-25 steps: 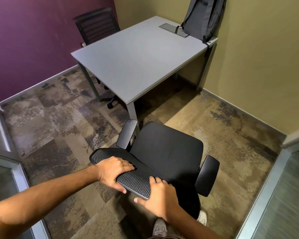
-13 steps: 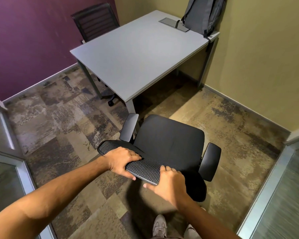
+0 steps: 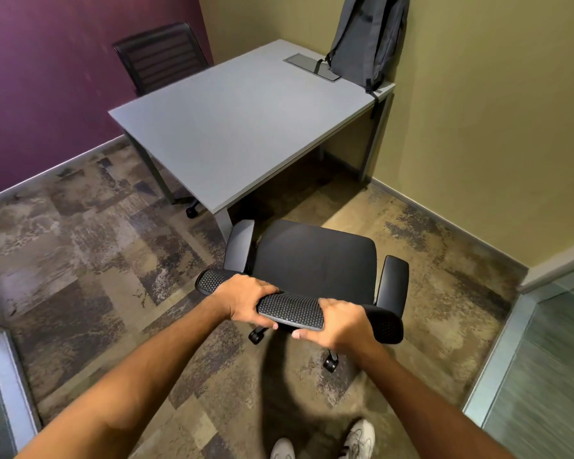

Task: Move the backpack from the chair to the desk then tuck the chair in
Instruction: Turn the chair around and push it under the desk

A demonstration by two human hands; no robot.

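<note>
A grey backpack (image 3: 368, 38) stands upright on the far right corner of the grey desk (image 3: 232, 127), leaning on the tan wall. A black office chair (image 3: 315, 256) with an empty seat stands just in front of the desk's near edge, its seat facing the desk. My left hand (image 3: 246, 299) and my right hand (image 3: 337, 323) both grip the top of the chair's mesh backrest, side by side. The chair's front edge is close to the desk leg but not under the desktop.
A second black chair (image 3: 159, 54) sits tucked at the desk's far side by the purple wall. A grey cable hatch (image 3: 312, 66) lies in the desktop. Glass partitions with metal frames (image 3: 497, 369) stand at right and left. My white shoes (image 3: 358, 435) are on the patterned carpet.
The chair has rolled forward and turned to the right, closer to the desk, with both hands still gripping its backrest. I have stepped forward after it.
</note>
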